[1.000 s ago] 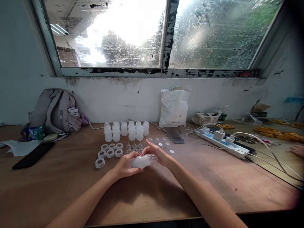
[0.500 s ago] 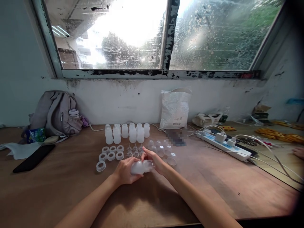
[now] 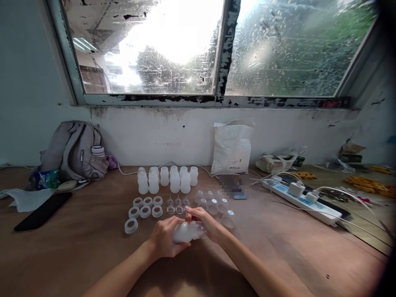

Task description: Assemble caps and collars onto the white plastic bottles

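Across our desk [image 3: 266,247], the backpack [image 3: 74,148] sits by the back edge toward the left corner, the white bag [image 3: 232,148] upright right of the middle, probably out of our hands' way. Over the near middle, our left hand [image 3: 163,237] is clamped on the body of a frosted bottle [image 3: 183,233], seemingly to steady it, while our right hand [image 3: 210,225] grips its clear end. Standing bottles [image 3: 175,179] line the back edge; clear caps [image 3: 229,218], rings [image 3: 131,225] and teats [image 3: 177,209] lie nearer, apparently sorted by kind. Fingers hide the bottle's join, our right hand covers part of the nearest teats, and the see-through caps blur into the wood.
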{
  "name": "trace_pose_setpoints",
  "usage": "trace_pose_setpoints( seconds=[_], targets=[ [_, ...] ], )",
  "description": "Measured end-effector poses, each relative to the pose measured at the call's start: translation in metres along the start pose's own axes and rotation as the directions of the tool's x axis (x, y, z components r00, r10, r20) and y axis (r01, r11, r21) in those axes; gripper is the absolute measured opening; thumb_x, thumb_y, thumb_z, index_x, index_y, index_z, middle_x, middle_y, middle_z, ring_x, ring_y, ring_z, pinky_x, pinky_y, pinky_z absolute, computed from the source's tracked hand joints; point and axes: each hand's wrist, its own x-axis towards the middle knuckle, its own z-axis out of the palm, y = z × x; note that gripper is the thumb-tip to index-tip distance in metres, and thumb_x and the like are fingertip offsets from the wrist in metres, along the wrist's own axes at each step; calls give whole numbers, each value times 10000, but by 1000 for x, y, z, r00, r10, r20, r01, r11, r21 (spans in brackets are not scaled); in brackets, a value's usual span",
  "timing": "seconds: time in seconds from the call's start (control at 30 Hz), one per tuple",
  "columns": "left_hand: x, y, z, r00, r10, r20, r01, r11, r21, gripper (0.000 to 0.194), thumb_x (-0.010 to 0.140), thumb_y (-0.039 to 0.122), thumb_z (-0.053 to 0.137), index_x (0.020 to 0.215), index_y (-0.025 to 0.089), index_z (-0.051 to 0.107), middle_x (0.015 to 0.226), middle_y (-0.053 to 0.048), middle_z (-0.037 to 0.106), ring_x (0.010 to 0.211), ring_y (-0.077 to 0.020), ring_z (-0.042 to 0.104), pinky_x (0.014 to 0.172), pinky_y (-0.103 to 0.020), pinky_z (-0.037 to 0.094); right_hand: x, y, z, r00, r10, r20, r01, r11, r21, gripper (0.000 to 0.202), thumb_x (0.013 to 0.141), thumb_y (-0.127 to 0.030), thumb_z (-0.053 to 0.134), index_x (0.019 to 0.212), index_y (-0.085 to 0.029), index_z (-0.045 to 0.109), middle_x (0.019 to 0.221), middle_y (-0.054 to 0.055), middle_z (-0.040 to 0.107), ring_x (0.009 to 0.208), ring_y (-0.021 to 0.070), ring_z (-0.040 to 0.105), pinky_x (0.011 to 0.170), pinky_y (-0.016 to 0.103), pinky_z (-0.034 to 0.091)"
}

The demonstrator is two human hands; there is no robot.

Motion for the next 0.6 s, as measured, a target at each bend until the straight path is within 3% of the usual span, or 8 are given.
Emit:
trace_pose_setpoints(
  seconds=[0.33,0.6],
  targets=[
    [1,-4,-3,997,75,1,-75,997,10,449,633,430,587,990,179,480,806,-50,598,709,-189,581,615,-287,463,-8,-5,4,993,-113,17,114,990,-82,423,735,-495,486,543,-124,554,525,-11,448,489,77,368,475,214,230],
    [3,-7,-4,994,88,61,-87,996,-22,458,637,411,596,1021,196,469,868,-47,604,764,-189,586,654,-283,466,-8,0,2,993,-118,-25,114,983,-147,432,731,-491,490,506,-124,515,530,-16,407,544,92,361,525,220,228]
  ],
)
